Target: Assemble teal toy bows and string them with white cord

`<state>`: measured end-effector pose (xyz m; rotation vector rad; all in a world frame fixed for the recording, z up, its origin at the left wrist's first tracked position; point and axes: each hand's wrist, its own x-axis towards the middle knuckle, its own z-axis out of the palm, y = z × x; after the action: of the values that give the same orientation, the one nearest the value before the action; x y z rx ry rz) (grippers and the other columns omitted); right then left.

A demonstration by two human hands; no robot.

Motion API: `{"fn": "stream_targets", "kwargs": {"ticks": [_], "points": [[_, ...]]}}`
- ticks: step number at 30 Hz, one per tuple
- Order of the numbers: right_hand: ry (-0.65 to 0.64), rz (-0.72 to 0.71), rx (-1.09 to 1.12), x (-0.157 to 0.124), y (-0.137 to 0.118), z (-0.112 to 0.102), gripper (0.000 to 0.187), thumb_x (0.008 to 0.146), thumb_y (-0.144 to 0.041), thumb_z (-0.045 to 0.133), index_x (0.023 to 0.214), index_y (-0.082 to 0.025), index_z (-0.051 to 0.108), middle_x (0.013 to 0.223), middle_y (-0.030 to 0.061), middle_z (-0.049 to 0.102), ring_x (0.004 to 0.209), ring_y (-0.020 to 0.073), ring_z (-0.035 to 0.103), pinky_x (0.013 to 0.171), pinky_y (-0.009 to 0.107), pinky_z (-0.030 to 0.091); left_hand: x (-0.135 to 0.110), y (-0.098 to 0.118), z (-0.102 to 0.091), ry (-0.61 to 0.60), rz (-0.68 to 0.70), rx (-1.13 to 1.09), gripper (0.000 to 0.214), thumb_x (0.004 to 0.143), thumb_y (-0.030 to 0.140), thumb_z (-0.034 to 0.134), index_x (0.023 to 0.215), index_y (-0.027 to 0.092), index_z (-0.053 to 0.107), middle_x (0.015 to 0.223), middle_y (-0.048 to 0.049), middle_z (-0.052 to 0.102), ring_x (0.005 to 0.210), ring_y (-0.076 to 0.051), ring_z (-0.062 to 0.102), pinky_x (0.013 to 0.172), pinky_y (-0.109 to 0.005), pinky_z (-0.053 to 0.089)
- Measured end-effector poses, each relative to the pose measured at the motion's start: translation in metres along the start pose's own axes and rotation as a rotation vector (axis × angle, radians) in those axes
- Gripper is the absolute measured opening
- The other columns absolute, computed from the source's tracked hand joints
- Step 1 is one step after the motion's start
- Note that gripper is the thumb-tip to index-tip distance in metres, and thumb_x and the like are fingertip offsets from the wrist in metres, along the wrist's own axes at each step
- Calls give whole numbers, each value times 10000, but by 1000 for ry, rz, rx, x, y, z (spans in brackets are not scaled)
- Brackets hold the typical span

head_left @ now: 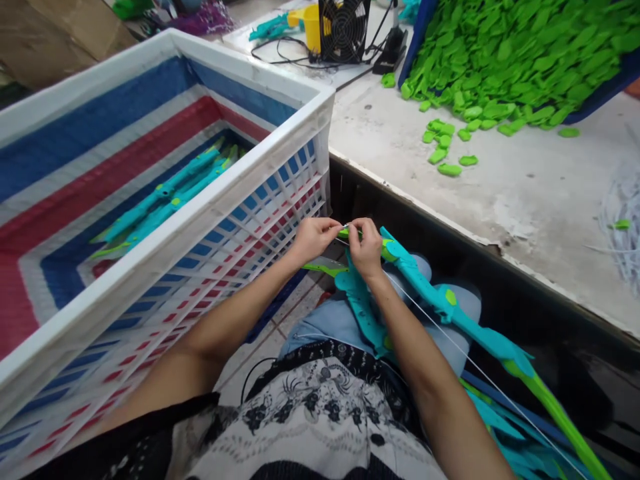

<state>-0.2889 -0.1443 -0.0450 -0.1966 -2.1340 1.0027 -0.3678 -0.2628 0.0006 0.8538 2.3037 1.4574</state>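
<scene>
Pinching at the green tip [343, 234] of a turquoise bow [419, 283], the left hand [316, 239] and right hand [366, 248] are working in the narrow gap between a white crate [270, 148] and a table [363, 130] that is bearing loose green pieces [449, 171].

White crate [250, 160] walling the left, table [380, 133] blocking front-right, open air above turquoise bow [465, 321]
</scene>
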Motion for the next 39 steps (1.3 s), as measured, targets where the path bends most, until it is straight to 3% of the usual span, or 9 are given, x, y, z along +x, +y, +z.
{"fn": "stream_targets", "kwargs": {"ticks": [6, 12, 16, 21, 24, 29, 32, 35, 39], "points": [[-144, 48, -82, -11, 25, 3, 120, 868, -198, 440, 770, -197, 510, 828, 67, 568, 839, 201, 530, 781, 347, 431, -53, -38, 2, 201, 6, -27, 254, 833, 297, 557, 1012, 167, 681, 1112, -90, 652, 953, -187, 612, 826, -314, 488], [-339, -183, -214, -26, 4, 10, 139, 894, -237, 467, 933, -181, 588, 967, 103, 586, 956, 239, 493, 855, 391, 396, -180, -53, 5, -409, -32, 227, 220, 845, 311, 575, 1013, 190, 648, 1017, -78, 655, 977, -208, 593, 881, -339, 467], [-676, -208, -333, -52, -18, 20, 374, 785, -290, 656, 1125, -160, 566, 998, 139, 574, 908, 264, 492, 783, 384, 398, -217, -53, 16, -407, -83, 466, 217, 895, 270, 463, 1005, 189, 632, 1018, -110, 621, 976, -241, 549, 851, -370, 451], [-774, 73, -307, -57, -13, 25, 515, 747, -39, 564, 1245, -167, 528, 1016, 158, 559, 881, 267, 537, 775, 393, 414, -210, -60, 13, -443, -154, 413, 152, 844, 267, 523, 742, 202, 615, 797, -85, 593, 824, -228, 527, 782, -347, 432], [-808, 206, -70, -49, -6, 23, 495, 679, -82, 634, 1162, -186, 594, 949, 81, 596, 828, 214, 558, 761, 343, 442, -197, -57, 3, -467, -264, 176, 129, 762, 264, 594, 658, 190, 582, 750, -69, 581, 801, -223, 534, 794, -352, 421], [-776, 717, 731, -57, -5, 13, 530, 602, -242, 733, 1114, -197, 605, 829, -18, 638, 719, 137, 568, 636, 255, 461, -176, -14, -3, -436, -647, -944, 190, 728, 302, 563, 611, 172, 488, 866, -77, 628, 864, -225, 579, 852, -416, 431], [-717, 925, 929, -65, -6, 6, 537, 548, -236, 770, 1064, -199, 625, 794, -35, 636, 629, 100, 549, 583, 230, 447, -166, 18, 9, -483, -680, -1459, 236, 719, 304, 568, 573, 176, 435, 591, -12, 504, 616, -164, 528, 734, -393, 458], [-704, 974, 987, -65, -5, 0, 530, 531, -222, 787, 1038, -196, 631, 771, -45, 631, 597, 85, 543, 576, 225, 449, -155, 34, 25, -484, -723, -1539, 337, 765, 401, 577, 547, 162, 484, 523, 14, 374, 489, -105, 385, 539, -277, 368], [-701, 971, 987, -59, -6, -3, 474, 531, -221, 789, 978, -188, 634, 729, -53, 620, 575, 83, 542, 561, 223, 449, -148, 31, 37, -413, -710, -1319, 259, 697, 368, 715, 784, 126, 685, 611, -11, 481, 530, -80, 392, 511, -235, 273]]}}
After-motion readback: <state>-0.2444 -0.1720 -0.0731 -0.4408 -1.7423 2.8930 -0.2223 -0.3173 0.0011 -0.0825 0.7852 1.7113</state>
